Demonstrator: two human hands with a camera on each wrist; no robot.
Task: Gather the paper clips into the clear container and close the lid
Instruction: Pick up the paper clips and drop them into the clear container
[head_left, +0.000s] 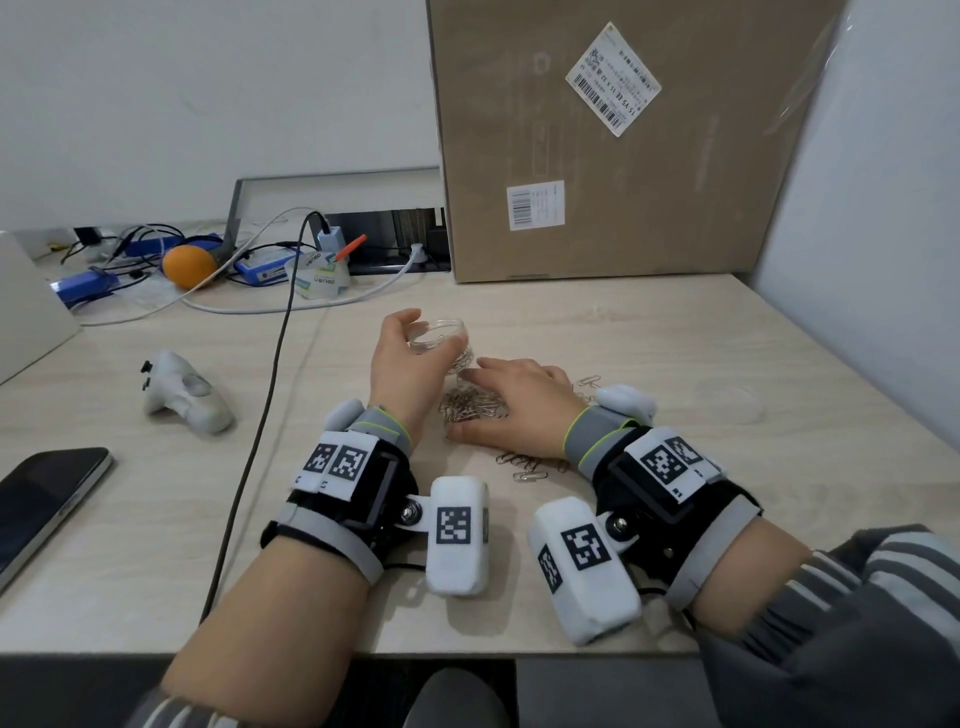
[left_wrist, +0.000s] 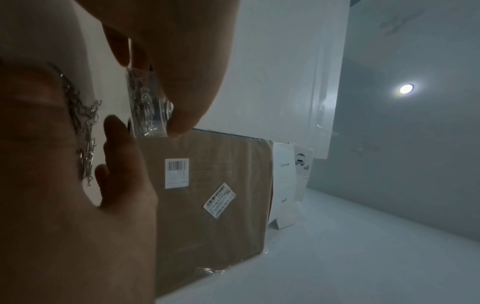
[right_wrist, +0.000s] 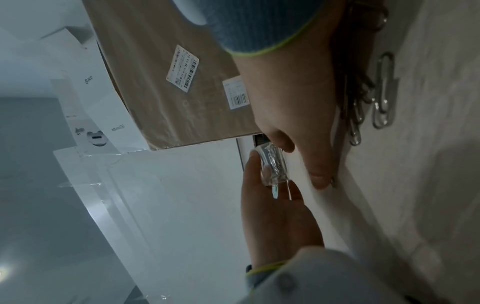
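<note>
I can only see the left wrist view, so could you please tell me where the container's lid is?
Observer: The lid lies flat on the table, to the right of the right hand and apart from it.
Operator: Thank you. How is that hand placed?
Observer: It lies palm down, fingers straight, on the pile of clips.
Operator: Are any clips away from the pile?
Observer: Yes, a few stray clips lie on the near side, by the right wrist.
</note>
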